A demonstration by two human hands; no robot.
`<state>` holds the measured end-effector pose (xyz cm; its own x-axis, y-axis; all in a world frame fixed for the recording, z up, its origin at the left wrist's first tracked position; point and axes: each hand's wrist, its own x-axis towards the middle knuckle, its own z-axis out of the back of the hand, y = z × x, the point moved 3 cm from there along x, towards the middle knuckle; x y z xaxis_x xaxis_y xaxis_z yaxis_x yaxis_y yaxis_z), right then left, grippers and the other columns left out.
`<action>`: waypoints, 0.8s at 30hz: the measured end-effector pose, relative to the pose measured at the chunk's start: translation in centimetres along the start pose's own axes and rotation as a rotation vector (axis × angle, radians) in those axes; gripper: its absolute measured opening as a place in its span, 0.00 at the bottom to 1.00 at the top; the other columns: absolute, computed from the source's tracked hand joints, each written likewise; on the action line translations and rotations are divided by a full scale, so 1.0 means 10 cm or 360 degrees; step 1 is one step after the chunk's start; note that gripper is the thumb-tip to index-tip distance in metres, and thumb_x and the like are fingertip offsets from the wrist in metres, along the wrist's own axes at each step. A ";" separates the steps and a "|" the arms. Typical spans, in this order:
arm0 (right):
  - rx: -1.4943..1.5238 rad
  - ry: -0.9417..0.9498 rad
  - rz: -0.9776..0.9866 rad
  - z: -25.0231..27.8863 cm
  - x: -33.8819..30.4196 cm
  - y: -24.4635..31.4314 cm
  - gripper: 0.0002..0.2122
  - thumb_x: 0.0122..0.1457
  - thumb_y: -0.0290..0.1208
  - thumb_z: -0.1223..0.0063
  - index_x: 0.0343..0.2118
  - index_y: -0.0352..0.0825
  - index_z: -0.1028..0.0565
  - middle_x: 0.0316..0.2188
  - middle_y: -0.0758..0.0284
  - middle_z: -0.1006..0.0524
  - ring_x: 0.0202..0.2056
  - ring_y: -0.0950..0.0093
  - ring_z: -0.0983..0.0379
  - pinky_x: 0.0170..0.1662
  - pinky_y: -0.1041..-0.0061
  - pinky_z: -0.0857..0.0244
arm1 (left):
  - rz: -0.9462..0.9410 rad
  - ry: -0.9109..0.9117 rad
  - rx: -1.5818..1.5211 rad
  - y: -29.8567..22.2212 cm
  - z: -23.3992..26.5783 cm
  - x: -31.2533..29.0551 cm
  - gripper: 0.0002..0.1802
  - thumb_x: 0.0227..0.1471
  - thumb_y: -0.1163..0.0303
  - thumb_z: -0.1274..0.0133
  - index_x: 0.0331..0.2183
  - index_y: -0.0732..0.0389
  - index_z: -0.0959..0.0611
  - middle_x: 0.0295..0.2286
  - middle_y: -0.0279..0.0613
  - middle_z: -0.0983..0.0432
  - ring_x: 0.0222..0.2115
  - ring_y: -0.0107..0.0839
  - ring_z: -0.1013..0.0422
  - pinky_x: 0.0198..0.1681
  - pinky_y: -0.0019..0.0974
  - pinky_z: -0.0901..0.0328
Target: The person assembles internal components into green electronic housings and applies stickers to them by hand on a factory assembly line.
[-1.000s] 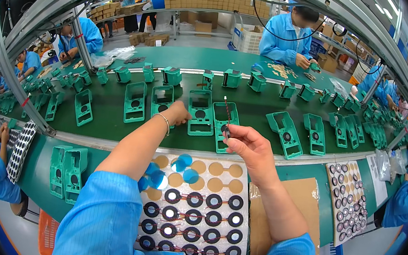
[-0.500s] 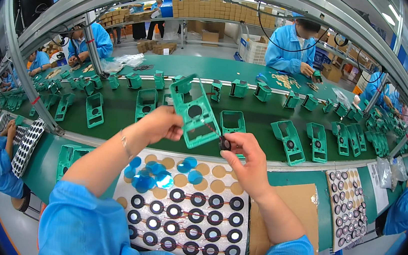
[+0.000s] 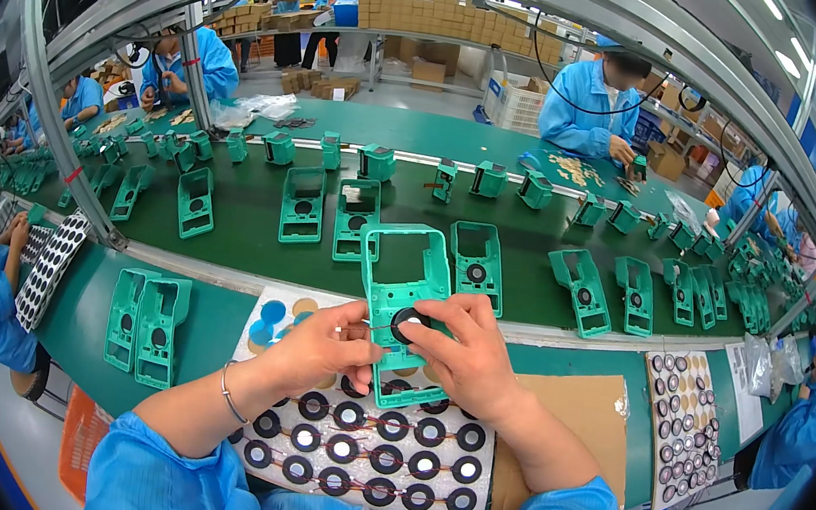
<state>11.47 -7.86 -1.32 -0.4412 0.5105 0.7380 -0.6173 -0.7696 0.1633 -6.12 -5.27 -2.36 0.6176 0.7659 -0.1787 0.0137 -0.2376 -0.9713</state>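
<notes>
A green plastic housing [image 3: 391, 300] with a large rectangular opening is held upright over the foam sheet. My left hand [image 3: 327, 345] grips its left side, thumb and fingers closed at the edge. Against the housing's middle, my right hand [image 3: 467, 354] holds a black round speaker [image 3: 407, 321] with its fingertips; these partly cover it, so I cannot tell how far it is seated. Below lie rows of black ring-shaped speakers [image 3: 387, 458] with thin red wires on the white foam sheet [image 3: 261, 351]. Blue film discs [image 3: 272, 313] lie at its far left corner.
Two green housings [image 3: 160, 333] stand on the bench to the left. Ahead, a dark green belt [image 3: 247, 255] carries many more. Brown cardboard [image 3: 575, 425] lies to the right, beside another sheet of speakers [image 3: 678, 427]. Co-workers [image 3: 591, 110] sit across and at both sides.
The housing has come nearer and lower, now facing me more squarely. My right hand has brought the speaker from beside the housing onto its middle. My left hand has shifted lower with the housing.
</notes>
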 end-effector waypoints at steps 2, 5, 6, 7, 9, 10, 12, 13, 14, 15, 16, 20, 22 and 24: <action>0.0005 0.0001 0.0014 0.00 0.01 0.01 0.16 0.37 0.21 0.42 0.35 0.39 0.24 0.39 0.68 0.29 0.37 0.66 0.37 0.38 0.71 0.37 | -0.0011 0.0028 -0.0035 0.03 0.02 0.01 0.21 0.48 0.73 0.50 0.46 0.64 0.32 0.25 0.34 0.29 0.20 0.22 0.31 0.26 0.25 0.32; 0.0001 0.0009 0.0031 0.01 0.01 0.02 0.18 0.35 0.20 0.43 0.35 0.40 0.25 0.39 0.68 0.29 0.37 0.65 0.37 0.37 0.71 0.36 | -0.0023 0.0070 -0.0085 0.05 0.01 0.01 0.22 0.48 0.73 0.50 0.47 0.64 0.32 0.26 0.35 0.29 0.21 0.22 0.31 0.26 0.25 0.32; 0.0001 0.0014 0.0034 0.01 0.01 0.01 0.19 0.35 0.20 0.43 0.35 0.40 0.25 0.40 0.69 0.29 0.37 0.65 0.37 0.37 0.71 0.36 | -0.0018 0.0078 -0.0097 0.05 0.01 0.01 0.22 0.49 0.73 0.50 0.47 0.64 0.32 0.26 0.35 0.29 0.21 0.21 0.31 0.26 0.25 0.32; 0.0003 0.0015 0.0038 0.01 0.01 0.01 0.19 0.35 0.20 0.43 0.35 0.40 0.25 0.40 0.69 0.29 0.37 0.65 0.37 0.37 0.71 0.36 | -0.0021 0.0074 -0.0099 0.06 0.02 0.01 0.22 0.49 0.73 0.50 0.47 0.64 0.32 0.26 0.35 0.29 0.21 0.21 0.31 0.26 0.25 0.32; -0.0002 0.0041 0.0035 0.00 0.01 0.01 0.19 0.35 0.20 0.43 0.35 0.40 0.24 0.40 0.68 0.29 0.37 0.65 0.37 0.36 0.72 0.36 | -0.0041 0.0092 -0.0113 0.06 0.02 0.02 0.22 0.49 0.73 0.50 0.47 0.64 0.32 0.26 0.35 0.30 0.21 0.21 0.31 0.25 0.25 0.32; -0.0002 0.0043 0.0039 0.00 0.00 0.01 0.19 0.35 0.20 0.43 0.35 0.40 0.24 0.40 0.68 0.29 0.37 0.65 0.37 0.36 0.72 0.36 | -0.0044 0.0090 -0.0116 0.06 0.01 0.02 0.22 0.49 0.73 0.50 0.47 0.64 0.32 0.26 0.35 0.30 0.21 0.21 0.31 0.25 0.25 0.32; -0.0002 0.0086 0.0028 -0.02 -0.01 -0.01 0.19 0.35 0.21 0.42 0.36 0.40 0.25 0.41 0.67 0.29 0.39 0.64 0.36 0.39 0.70 0.36 | -0.0087 0.0097 -0.0116 0.06 0.01 0.02 0.22 0.49 0.73 0.51 0.48 0.64 0.33 0.26 0.36 0.30 0.20 0.21 0.31 0.25 0.25 0.32; -0.0001 0.0087 0.0030 -0.02 0.00 0.00 0.19 0.35 0.21 0.42 0.36 0.40 0.25 0.41 0.67 0.29 0.39 0.64 0.36 0.39 0.70 0.36 | -0.0088 0.0094 -0.0116 0.06 0.02 0.02 0.22 0.49 0.73 0.51 0.48 0.64 0.33 0.26 0.36 0.30 0.20 0.21 0.31 0.25 0.25 0.32; -0.0030 0.0115 0.0028 -0.01 0.01 0.01 0.19 0.36 0.22 0.42 0.37 0.41 0.25 0.43 0.65 0.31 0.41 0.64 0.37 0.40 0.68 0.37 | -0.0094 0.0090 -0.0121 0.06 0.03 0.02 0.23 0.49 0.73 0.51 0.48 0.64 0.34 0.27 0.36 0.30 0.21 0.22 0.30 0.25 0.25 0.32; -0.0058 0.0143 0.0026 -0.01 0.02 0.03 0.19 0.37 0.22 0.41 0.38 0.41 0.25 0.45 0.63 0.32 0.43 0.63 0.37 0.42 0.67 0.38 | -0.0101 0.0085 -0.0125 0.05 0.04 0.02 0.23 0.49 0.74 0.51 0.49 0.64 0.34 0.27 0.36 0.31 0.21 0.22 0.30 0.25 0.25 0.31; -0.0057 0.0144 0.0028 -0.01 0.03 0.04 0.19 0.37 0.22 0.41 0.38 0.41 0.25 0.45 0.63 0.32 0.43 0.63 0.37 0.42 0.67 0.38 | -0.0102 0.0083 -0.0126 0.07 0.06 0.03 0.23 0.49 0.74 0.51 0.49 0.64 0.34 0.27 0.36 0.31 0.21 0.22 0.30 0.25 0.25 0.31; -0.0165 0.0059 -0.0006 0.02 0.04 0.02 0.20 0.40 0.26 0.40 0.41 0.40 0.27 0.49 0.59 0.37 0.48 0.63 0.41 0.44 0.66 0.40 | -0.0073 0.0066 -0.0122 0.08 0.07 0.03 0.24 0.49 0.74 0.51 0.49 0.64 0.35 0.29 0.37 0.30 0.23 0.23 0.29 0.26 0.25 0.31; -0.0166 -0.0079 -0.0023 0.02 0.02 -0.01 0.21 0.41 0.27 0.39 0.43 0.39 0.28 0.49 0.58 0.38 0.48 0.63 0.41 0.44 0.68 0.40 | -0.0097 0.0063 -0.0107 0.06 0.05 0.02 0.24 0.49 0.74 0.51 0.49 0.64 0.36 0.29 0.38 0.30 0.23 0.24 0.29 0.27 0.25 0.31; 0.0496 -0.0450 -0.0675 0.06 -0.05 -0.13 0.25 0.42 0.30 0.38 0.45 0.34 0.32 0.48 0.58 0.37 0.47 0.65 0.40 0.45 0.71 0.41 | -0.0164 0.0075 0.0003 0.03 0.02 0.00 0.23 0.50 0.75 0.52 0.49 0.64 0.36 0.30 0.39 0.30 0.24 0.24 0.29 0.28 0.26 0.30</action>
<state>12.94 -7.34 -1.55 0.0187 0.7088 0.7052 -0.4623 -0.6192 0.6347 -6.23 -5.21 -2.69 0.6491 0.7574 -0.0705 0.0774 -0.1580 -0.9844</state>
